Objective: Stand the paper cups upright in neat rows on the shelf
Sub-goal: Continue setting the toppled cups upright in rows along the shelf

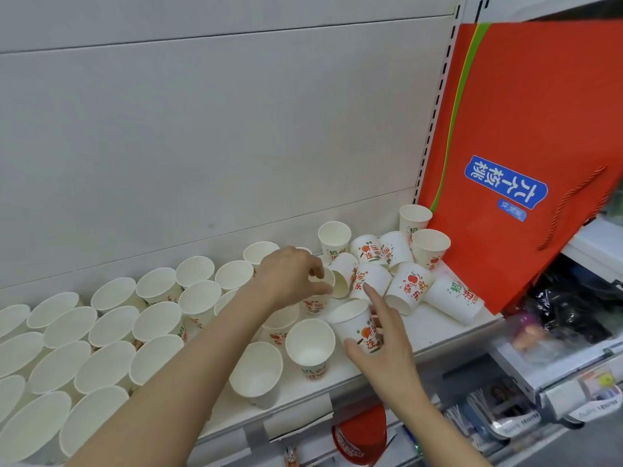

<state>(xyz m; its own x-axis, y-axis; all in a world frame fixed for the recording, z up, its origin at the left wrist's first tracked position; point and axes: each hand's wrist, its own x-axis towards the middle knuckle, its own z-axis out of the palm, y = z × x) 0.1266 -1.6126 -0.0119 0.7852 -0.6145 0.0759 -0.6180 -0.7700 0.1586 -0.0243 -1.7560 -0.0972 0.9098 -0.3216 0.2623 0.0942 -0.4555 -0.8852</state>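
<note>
Here, 2 hands, each gripping a paper cup (right [358,328], left [320,291]).

Red gift bag [526,136], right of shelf: blue label [505,182] with white characters 六个核桃, turned sideways; smaller blue tag beneath it, too small to read.

Paper cups [408,284]: red and green printed characters — 喜乐 on one lying cup, 连 on several, 招 on others. Shelf-edge price tags [600,382]: blurred, unreadable.
</note>
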